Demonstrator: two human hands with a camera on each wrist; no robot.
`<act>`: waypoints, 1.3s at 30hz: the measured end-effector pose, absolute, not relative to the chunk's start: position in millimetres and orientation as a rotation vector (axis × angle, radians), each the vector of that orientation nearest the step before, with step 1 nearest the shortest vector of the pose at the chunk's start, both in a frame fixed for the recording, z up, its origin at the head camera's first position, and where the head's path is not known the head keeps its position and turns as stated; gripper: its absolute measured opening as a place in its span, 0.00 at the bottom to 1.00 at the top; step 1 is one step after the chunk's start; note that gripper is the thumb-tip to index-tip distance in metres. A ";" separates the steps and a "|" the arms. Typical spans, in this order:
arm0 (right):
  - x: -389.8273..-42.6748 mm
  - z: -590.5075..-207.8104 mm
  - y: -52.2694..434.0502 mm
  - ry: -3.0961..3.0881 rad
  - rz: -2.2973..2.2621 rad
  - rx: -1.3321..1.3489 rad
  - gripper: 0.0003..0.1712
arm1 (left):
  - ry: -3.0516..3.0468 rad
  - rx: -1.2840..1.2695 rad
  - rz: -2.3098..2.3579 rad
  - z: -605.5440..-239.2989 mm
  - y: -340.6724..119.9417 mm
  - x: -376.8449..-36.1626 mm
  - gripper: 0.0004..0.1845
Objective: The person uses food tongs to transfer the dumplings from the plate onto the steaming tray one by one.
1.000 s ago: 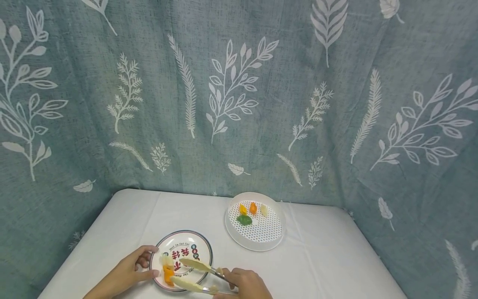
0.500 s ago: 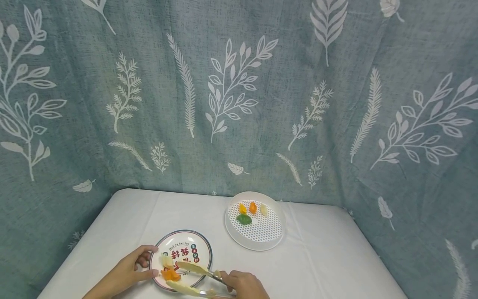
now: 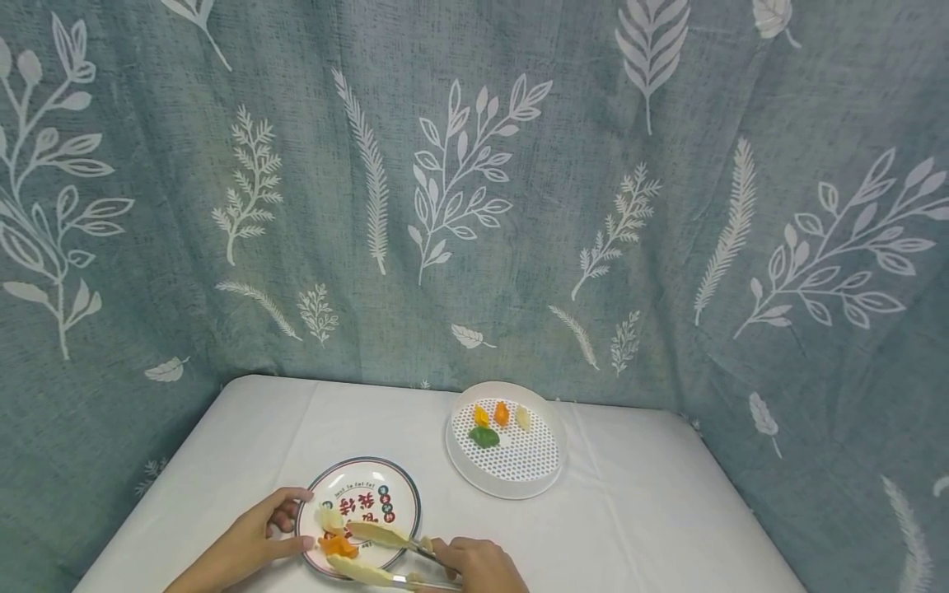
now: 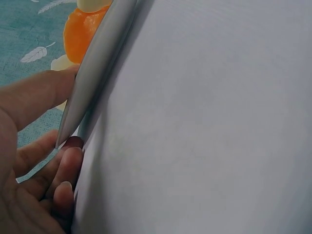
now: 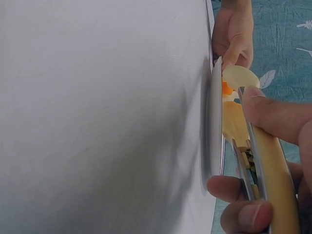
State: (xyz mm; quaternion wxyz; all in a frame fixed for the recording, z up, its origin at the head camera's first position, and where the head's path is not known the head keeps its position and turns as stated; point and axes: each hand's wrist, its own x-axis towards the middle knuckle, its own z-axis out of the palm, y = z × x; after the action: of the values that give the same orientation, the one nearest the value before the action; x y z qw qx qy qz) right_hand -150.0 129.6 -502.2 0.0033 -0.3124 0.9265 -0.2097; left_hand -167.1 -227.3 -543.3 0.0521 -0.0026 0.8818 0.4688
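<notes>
My left hand point(image 3: 273, 527) grips the left edge of a white plate point(image 3: 400, 486) with printed red characters, thumb on the rim and fingers at its side. In my right hand point(image 3: 485, 567) is a pair of metal tongs point(image 5: 273, 161) with cream-yellow tips and grips. The tips are spread over the plate, on either side of an orange piece point(image 3: 338, 546) that looks like food. A pale, whitish piece point(image 3: 330, 519) lies just behind the orange one, near the plate's left rim. In the left wrist view the orange piece point(image 4: 80, 34) shows beyond the plate's edge.
A round white tray with a perforated base point(image 3: 541, 473) stands at the back of the white table point(image 3: 630, 494). On it lie a green piece point(image 3: 484, 436), a yellow piece point(image 3: 481, 416), an orange piece point(image 3: 502, 414) and a pale piece point(image 3: 523, 418). A patterned curtain point(image 3: 400, 329) hangs behind.
The orange piece on the plate has turned from a lengthwise lie to a crosswise one. The tongs have shifted slightly left and toward the front. My left hand stays on the plate.
</notes>
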 end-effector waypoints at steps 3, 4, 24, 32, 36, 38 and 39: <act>-149.6 -502.5 128.6 2.867 -0.731 -0.930 0.41 | 2.679 -0.013 1.431 -543.0 -227.1 -166.7 0.40; -149.5 -502.6 128.7 2.856 -0.748 -0.920 0.41 | 2.679 -0.017 1.431 -542.6 -226.9 -166.5 0.40; -149.2 -497.6 136.1 2.822 -0.876 -0.820 0.38 | 2.713 -0.025 1.405 -543.3 -225.3 -166.2 0.39; -152.7 -489.7 146.1 2.882 -0.888 -0.788 0.40 | 2.708 -0.032 1.406 -544.4 -226.1 -167.0 0.39; -155.3 -487.4 150.4 2.910 -0.890 -0.726 0.39 | 2.703 -0.023 1.409 -544.1 -226.3 -166.1 0.40; -156.9 -486.0 152.9 2.916 -0.893 -0.680 0.38 | 2.696 -0.017 1.414 -543.8 -226.5 -165.8 0.40; -157.8 -485.2 154.2 2.918 -0.903 -0.663 0.38 | 2.694 -0.021 1.414 -544.0 -226.5 -165.9 0.40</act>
State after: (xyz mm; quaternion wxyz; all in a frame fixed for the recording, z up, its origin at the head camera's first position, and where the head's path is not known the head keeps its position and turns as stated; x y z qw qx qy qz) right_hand -157.8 154.2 -485.2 0.0082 -0.2121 0.9336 -0.2888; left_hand -165.9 -226.5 -544.0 0.0495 -0.0068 0.8843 0.4642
